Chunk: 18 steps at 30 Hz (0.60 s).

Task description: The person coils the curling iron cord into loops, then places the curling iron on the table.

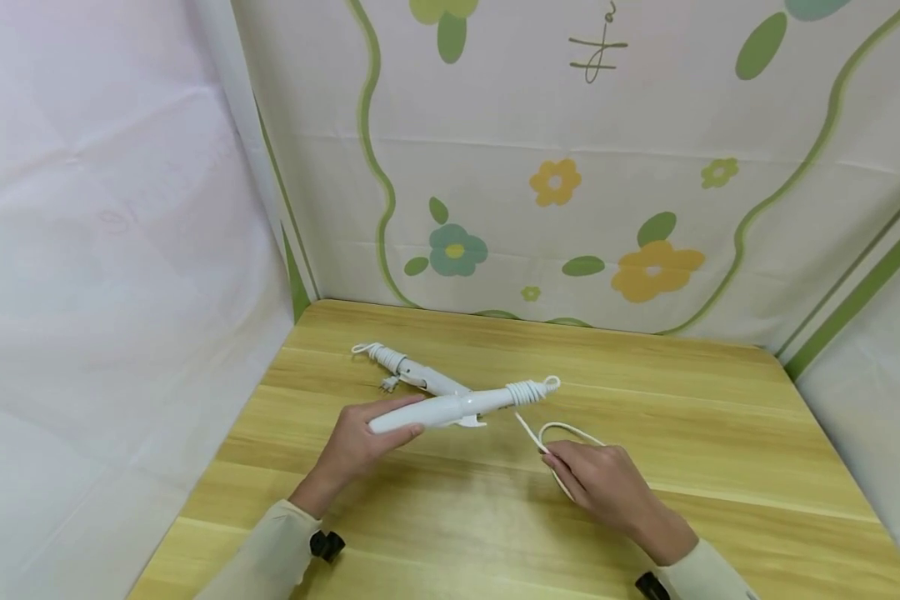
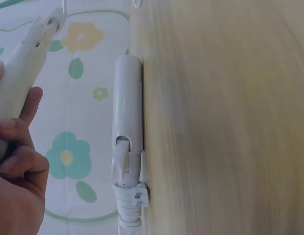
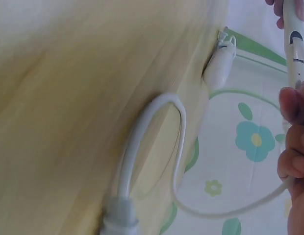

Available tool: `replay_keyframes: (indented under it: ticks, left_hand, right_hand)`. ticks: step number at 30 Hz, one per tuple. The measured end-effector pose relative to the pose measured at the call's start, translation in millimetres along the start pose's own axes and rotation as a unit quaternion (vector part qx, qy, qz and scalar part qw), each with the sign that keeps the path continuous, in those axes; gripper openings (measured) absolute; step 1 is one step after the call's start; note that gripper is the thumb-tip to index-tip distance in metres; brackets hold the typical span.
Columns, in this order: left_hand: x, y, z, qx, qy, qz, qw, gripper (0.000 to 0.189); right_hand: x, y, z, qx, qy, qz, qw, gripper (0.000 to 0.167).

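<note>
My left hand [image 1: 354,442] grips the thick end of a white wand-shaped appliance [image 1: 427,412], which looks like a curling iron with a small lever. White cord is wound in tight coils [image 1: 527,392] round its thinner end. My right hand [image 1: 603,485] pinches a loose length of white cord [image 1: 570,428] that loops beside the appliance. In the right wrist view, this cord runs to a white plug end [image 3: 120,218], blurred near the camera. A second similar white appliance [image 2: 127,103] lies on the table behind the first, its cord [image 2: 128,205] wound round one end.
The wood-grain table [image 1: 720,425] lies under both hands. A pronged plug [image 1: 388,383] sits beside the second appliance. White cloth with printed flowers [image 1: 457,250] hangs behind the table, and plain white cloth [image 1: 105,333] stands along its left side.
</note>
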<state>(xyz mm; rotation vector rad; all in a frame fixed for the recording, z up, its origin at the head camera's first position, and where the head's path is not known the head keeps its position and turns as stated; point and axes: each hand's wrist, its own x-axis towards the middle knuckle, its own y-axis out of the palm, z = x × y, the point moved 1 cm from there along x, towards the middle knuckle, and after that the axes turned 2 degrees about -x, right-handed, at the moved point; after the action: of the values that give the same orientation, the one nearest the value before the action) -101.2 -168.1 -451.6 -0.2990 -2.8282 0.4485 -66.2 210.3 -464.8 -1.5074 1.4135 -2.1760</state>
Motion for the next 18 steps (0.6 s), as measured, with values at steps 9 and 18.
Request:
replay_keyframes:
  ticks: [9, 18]
  left_hand:
    - [-2.9, -0.1, 4.7, 0.052, 0.007, 0.063, 0.9966, 0.041]
    - [-6.7, 3.7, 0.4, 0.097, 0.081, 0.153, 0.9801, 0.04]
  right_hand:
    - [6.8, -8, -6, -0.036, -0.035, -0.036, 0.9981, 0.039]
    - [20.4, -8, -12, -0.04, -0.084, -0.035, 0.9951, 0.034]
